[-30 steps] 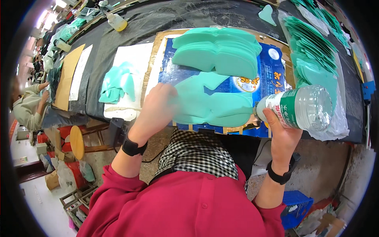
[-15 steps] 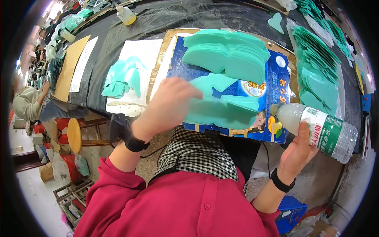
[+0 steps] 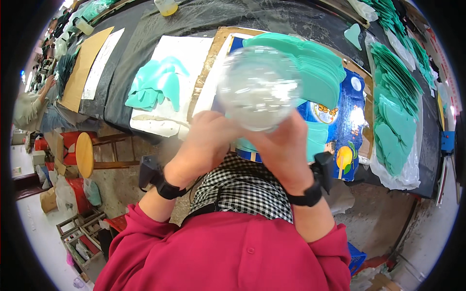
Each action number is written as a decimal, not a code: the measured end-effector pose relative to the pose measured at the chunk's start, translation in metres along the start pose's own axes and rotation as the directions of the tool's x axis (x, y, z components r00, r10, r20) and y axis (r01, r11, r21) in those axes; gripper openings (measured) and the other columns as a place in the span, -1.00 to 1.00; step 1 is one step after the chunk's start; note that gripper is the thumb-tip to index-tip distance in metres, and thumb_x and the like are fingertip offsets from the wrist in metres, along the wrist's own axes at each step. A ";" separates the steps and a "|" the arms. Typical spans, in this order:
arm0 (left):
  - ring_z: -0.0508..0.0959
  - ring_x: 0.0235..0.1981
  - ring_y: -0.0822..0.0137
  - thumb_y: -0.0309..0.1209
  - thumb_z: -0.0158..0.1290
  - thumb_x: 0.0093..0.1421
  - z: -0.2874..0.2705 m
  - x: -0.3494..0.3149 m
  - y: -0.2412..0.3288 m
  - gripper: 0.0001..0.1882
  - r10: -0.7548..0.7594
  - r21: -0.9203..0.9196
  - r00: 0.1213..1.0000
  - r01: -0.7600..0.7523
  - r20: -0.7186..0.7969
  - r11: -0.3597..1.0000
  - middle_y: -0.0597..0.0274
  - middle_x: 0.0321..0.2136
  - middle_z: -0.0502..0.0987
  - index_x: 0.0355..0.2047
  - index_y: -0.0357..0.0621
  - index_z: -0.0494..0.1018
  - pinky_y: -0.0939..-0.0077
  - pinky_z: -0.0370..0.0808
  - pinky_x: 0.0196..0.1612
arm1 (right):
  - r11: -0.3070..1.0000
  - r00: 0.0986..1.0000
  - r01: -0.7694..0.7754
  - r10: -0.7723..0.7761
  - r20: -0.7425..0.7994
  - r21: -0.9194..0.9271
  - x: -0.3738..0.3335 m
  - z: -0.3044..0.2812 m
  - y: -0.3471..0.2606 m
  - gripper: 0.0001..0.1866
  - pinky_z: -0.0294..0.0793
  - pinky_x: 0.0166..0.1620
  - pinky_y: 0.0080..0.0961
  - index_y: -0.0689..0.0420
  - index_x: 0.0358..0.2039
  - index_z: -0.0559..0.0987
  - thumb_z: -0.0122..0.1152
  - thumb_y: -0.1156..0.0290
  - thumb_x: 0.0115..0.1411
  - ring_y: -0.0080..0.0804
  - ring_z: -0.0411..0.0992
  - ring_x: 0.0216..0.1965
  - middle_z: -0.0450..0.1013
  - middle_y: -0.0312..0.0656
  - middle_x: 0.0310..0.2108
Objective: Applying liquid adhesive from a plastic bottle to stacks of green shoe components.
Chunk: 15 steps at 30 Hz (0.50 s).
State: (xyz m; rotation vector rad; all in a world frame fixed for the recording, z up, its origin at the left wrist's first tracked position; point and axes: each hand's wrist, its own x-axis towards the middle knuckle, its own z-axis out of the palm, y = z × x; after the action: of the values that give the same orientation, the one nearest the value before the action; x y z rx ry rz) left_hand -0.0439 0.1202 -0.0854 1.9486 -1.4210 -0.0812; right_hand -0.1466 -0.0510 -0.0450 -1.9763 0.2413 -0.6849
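A clear plastic bottle (image 3: 259, 87) is raised in front of my chest with its round base toward the view; it is smeared by motion, and its neck and label are hidden. My right hand (image 3: 284, 145) is closed around its lower side as seen here. Close beside it, my left hand (image 3: 208, 138) has its fingers curled in toward the hidden neck end. Its fingertips are out of sight, so what they hold cannot be made out. Behind the bottle, a stack of green sheet pieces (image 3: 320, 72) lies on a blue printed board (image 3: 350, 97).
On the left, loose green pieces (image 3: 158, 80) lie on a white sheet (image 3: 189, 51). More green pieces (image 3: 395, 111) are heaped at right on clear plastic. A small bottle of yellow liquid (image 3: 167, 7) stands at the far edge. A wooden stool (image 3: 86, 154) is at left; a person (image 3: 30, 109) sits beyond it.
My right hand has brought the bottle from the right to the middle and turned its base toward the view. My left hand has come down slightly to meet it.
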 end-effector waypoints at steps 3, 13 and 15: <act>0.47 0.03 0.09 -0.70 0.10 -0.09 -0.024 -0.012 0.000 -0.52 -0.114 0.073 0.985 0.105 0.127 0.992 0.28 -0.11 0.58 -0.13 -0.03 0.64 0.15 0.34 0.18 | 0.981 0.979 -0.191 0.192 0.070 -0.027 -0.009 -0.046 -0.001 -0.55 0.60 -0.10 -0.43 0.25 -0.02 0.61 0.55 0.53 0.06 -0.41 0.61 -0.15 0.63 -0.12 -0.10; 0.51 -0.07 0.09 -0.75 0.05 -0.02 -0.050 -0.020 -0.007 -0.56 -0.127 0.069 0.992 0.128 -0.027 0.989 0.23 -0.18 0.59 -0.15 -0.11 0.64 0.20 0.40 0.10 | 0.987 0.972 -0.160 0.157 -0.177 -0.003 -0.023 -0.035 0.001 -0.48 0.64 0.05 -0.37 0.32 0.08 0.55 0.50 0.68 0.08 -0.35 0.59 -0.09 0.58 -0.10 -0.04; 0.52 -0.07 0.10 -0.75 0.05 -0.03 -0.052 -0.015 -0.004 -0.57 -0.134 0.072 0.990 0.137 -0.044 0.988 0.21 -0.19 0.59 -0.16 -0.11 0.64 0.21 0.40 0.09 | 0.982 0.980 -0.182 0.185 -0.072 0.052 -0.006 -0.002 0.011 -0.42 0.56 -0.01 -0.39 0.22 0.10 0.54 0.54 0.54 0.05 -0.32 0.59 -0.06 0.59 -0.08 -0.03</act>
State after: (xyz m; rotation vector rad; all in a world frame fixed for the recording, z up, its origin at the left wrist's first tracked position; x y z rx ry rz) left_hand -0.0236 0.1598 -0.0544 2.0958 -1.2821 -0.0532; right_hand -0.1508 -0.0551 -0.0560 -1.8592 0.4457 -0.6413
